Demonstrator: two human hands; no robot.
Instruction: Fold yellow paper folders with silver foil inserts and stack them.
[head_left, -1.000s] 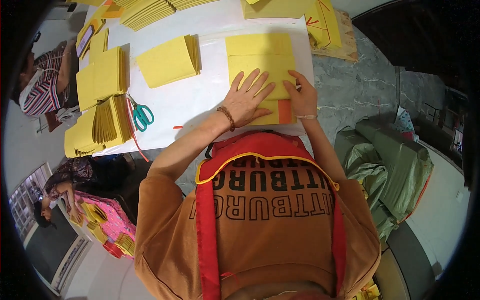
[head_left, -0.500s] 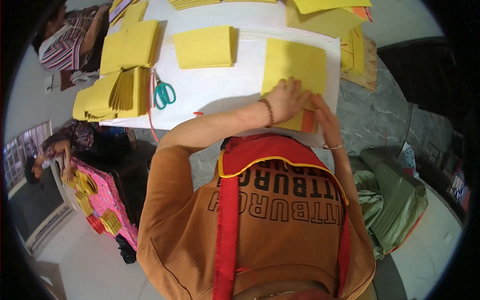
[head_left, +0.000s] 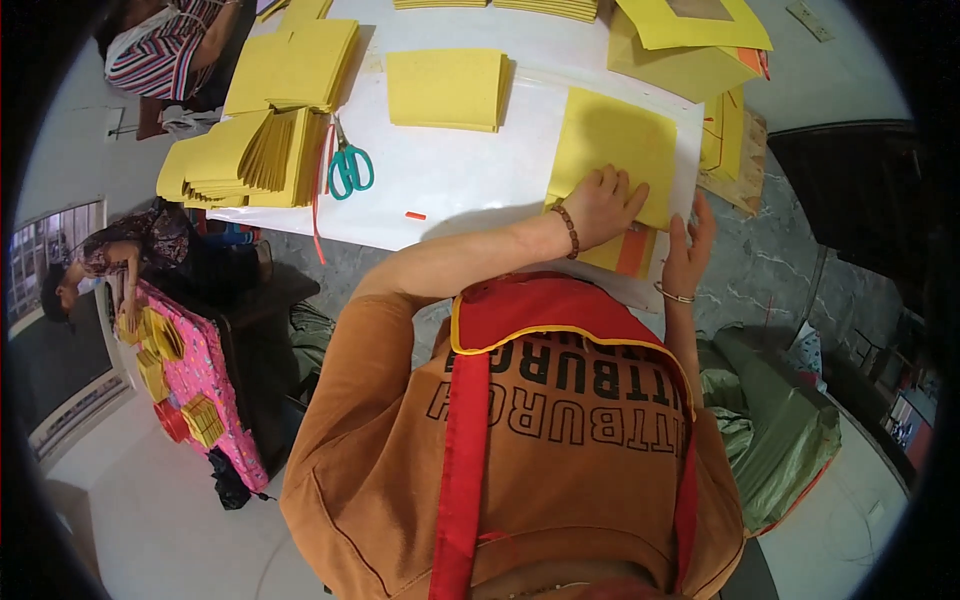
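A flat, folded yellow sheet (head_left: 612, 130) with an orange strip near its front edge lies at the right end of the white table. Its material, paper or cloth, I cannot tell for sure. My left hand (head_left: 602, 207), with a beaded bracelet at the wrist, presses down on its front part, fingers stretched out. Just off the sheet's right edge is my right hand (head_left: 690, 250), wearing a bangle, with fingers extended and nothing in them. A stack of yellow folded pieces (head_left: 445, 88) sits left of the sheet.
Teal-handled scissors (head_left: 350, 170) lie beside yellow stacks (head_left: 290, 65) on the white table (head_left: 450, 175), near a small red piece (head_left: 416, 216). A yellow box (head_left: 680, 60) stands back right. Two people are at the left, one by a pink-covered table (head_left: 205, 375).
My right hand has come away from the sheet's right edge, its fingers spreading. My left hand stays on the sheet. The whole view has shifted slightly.
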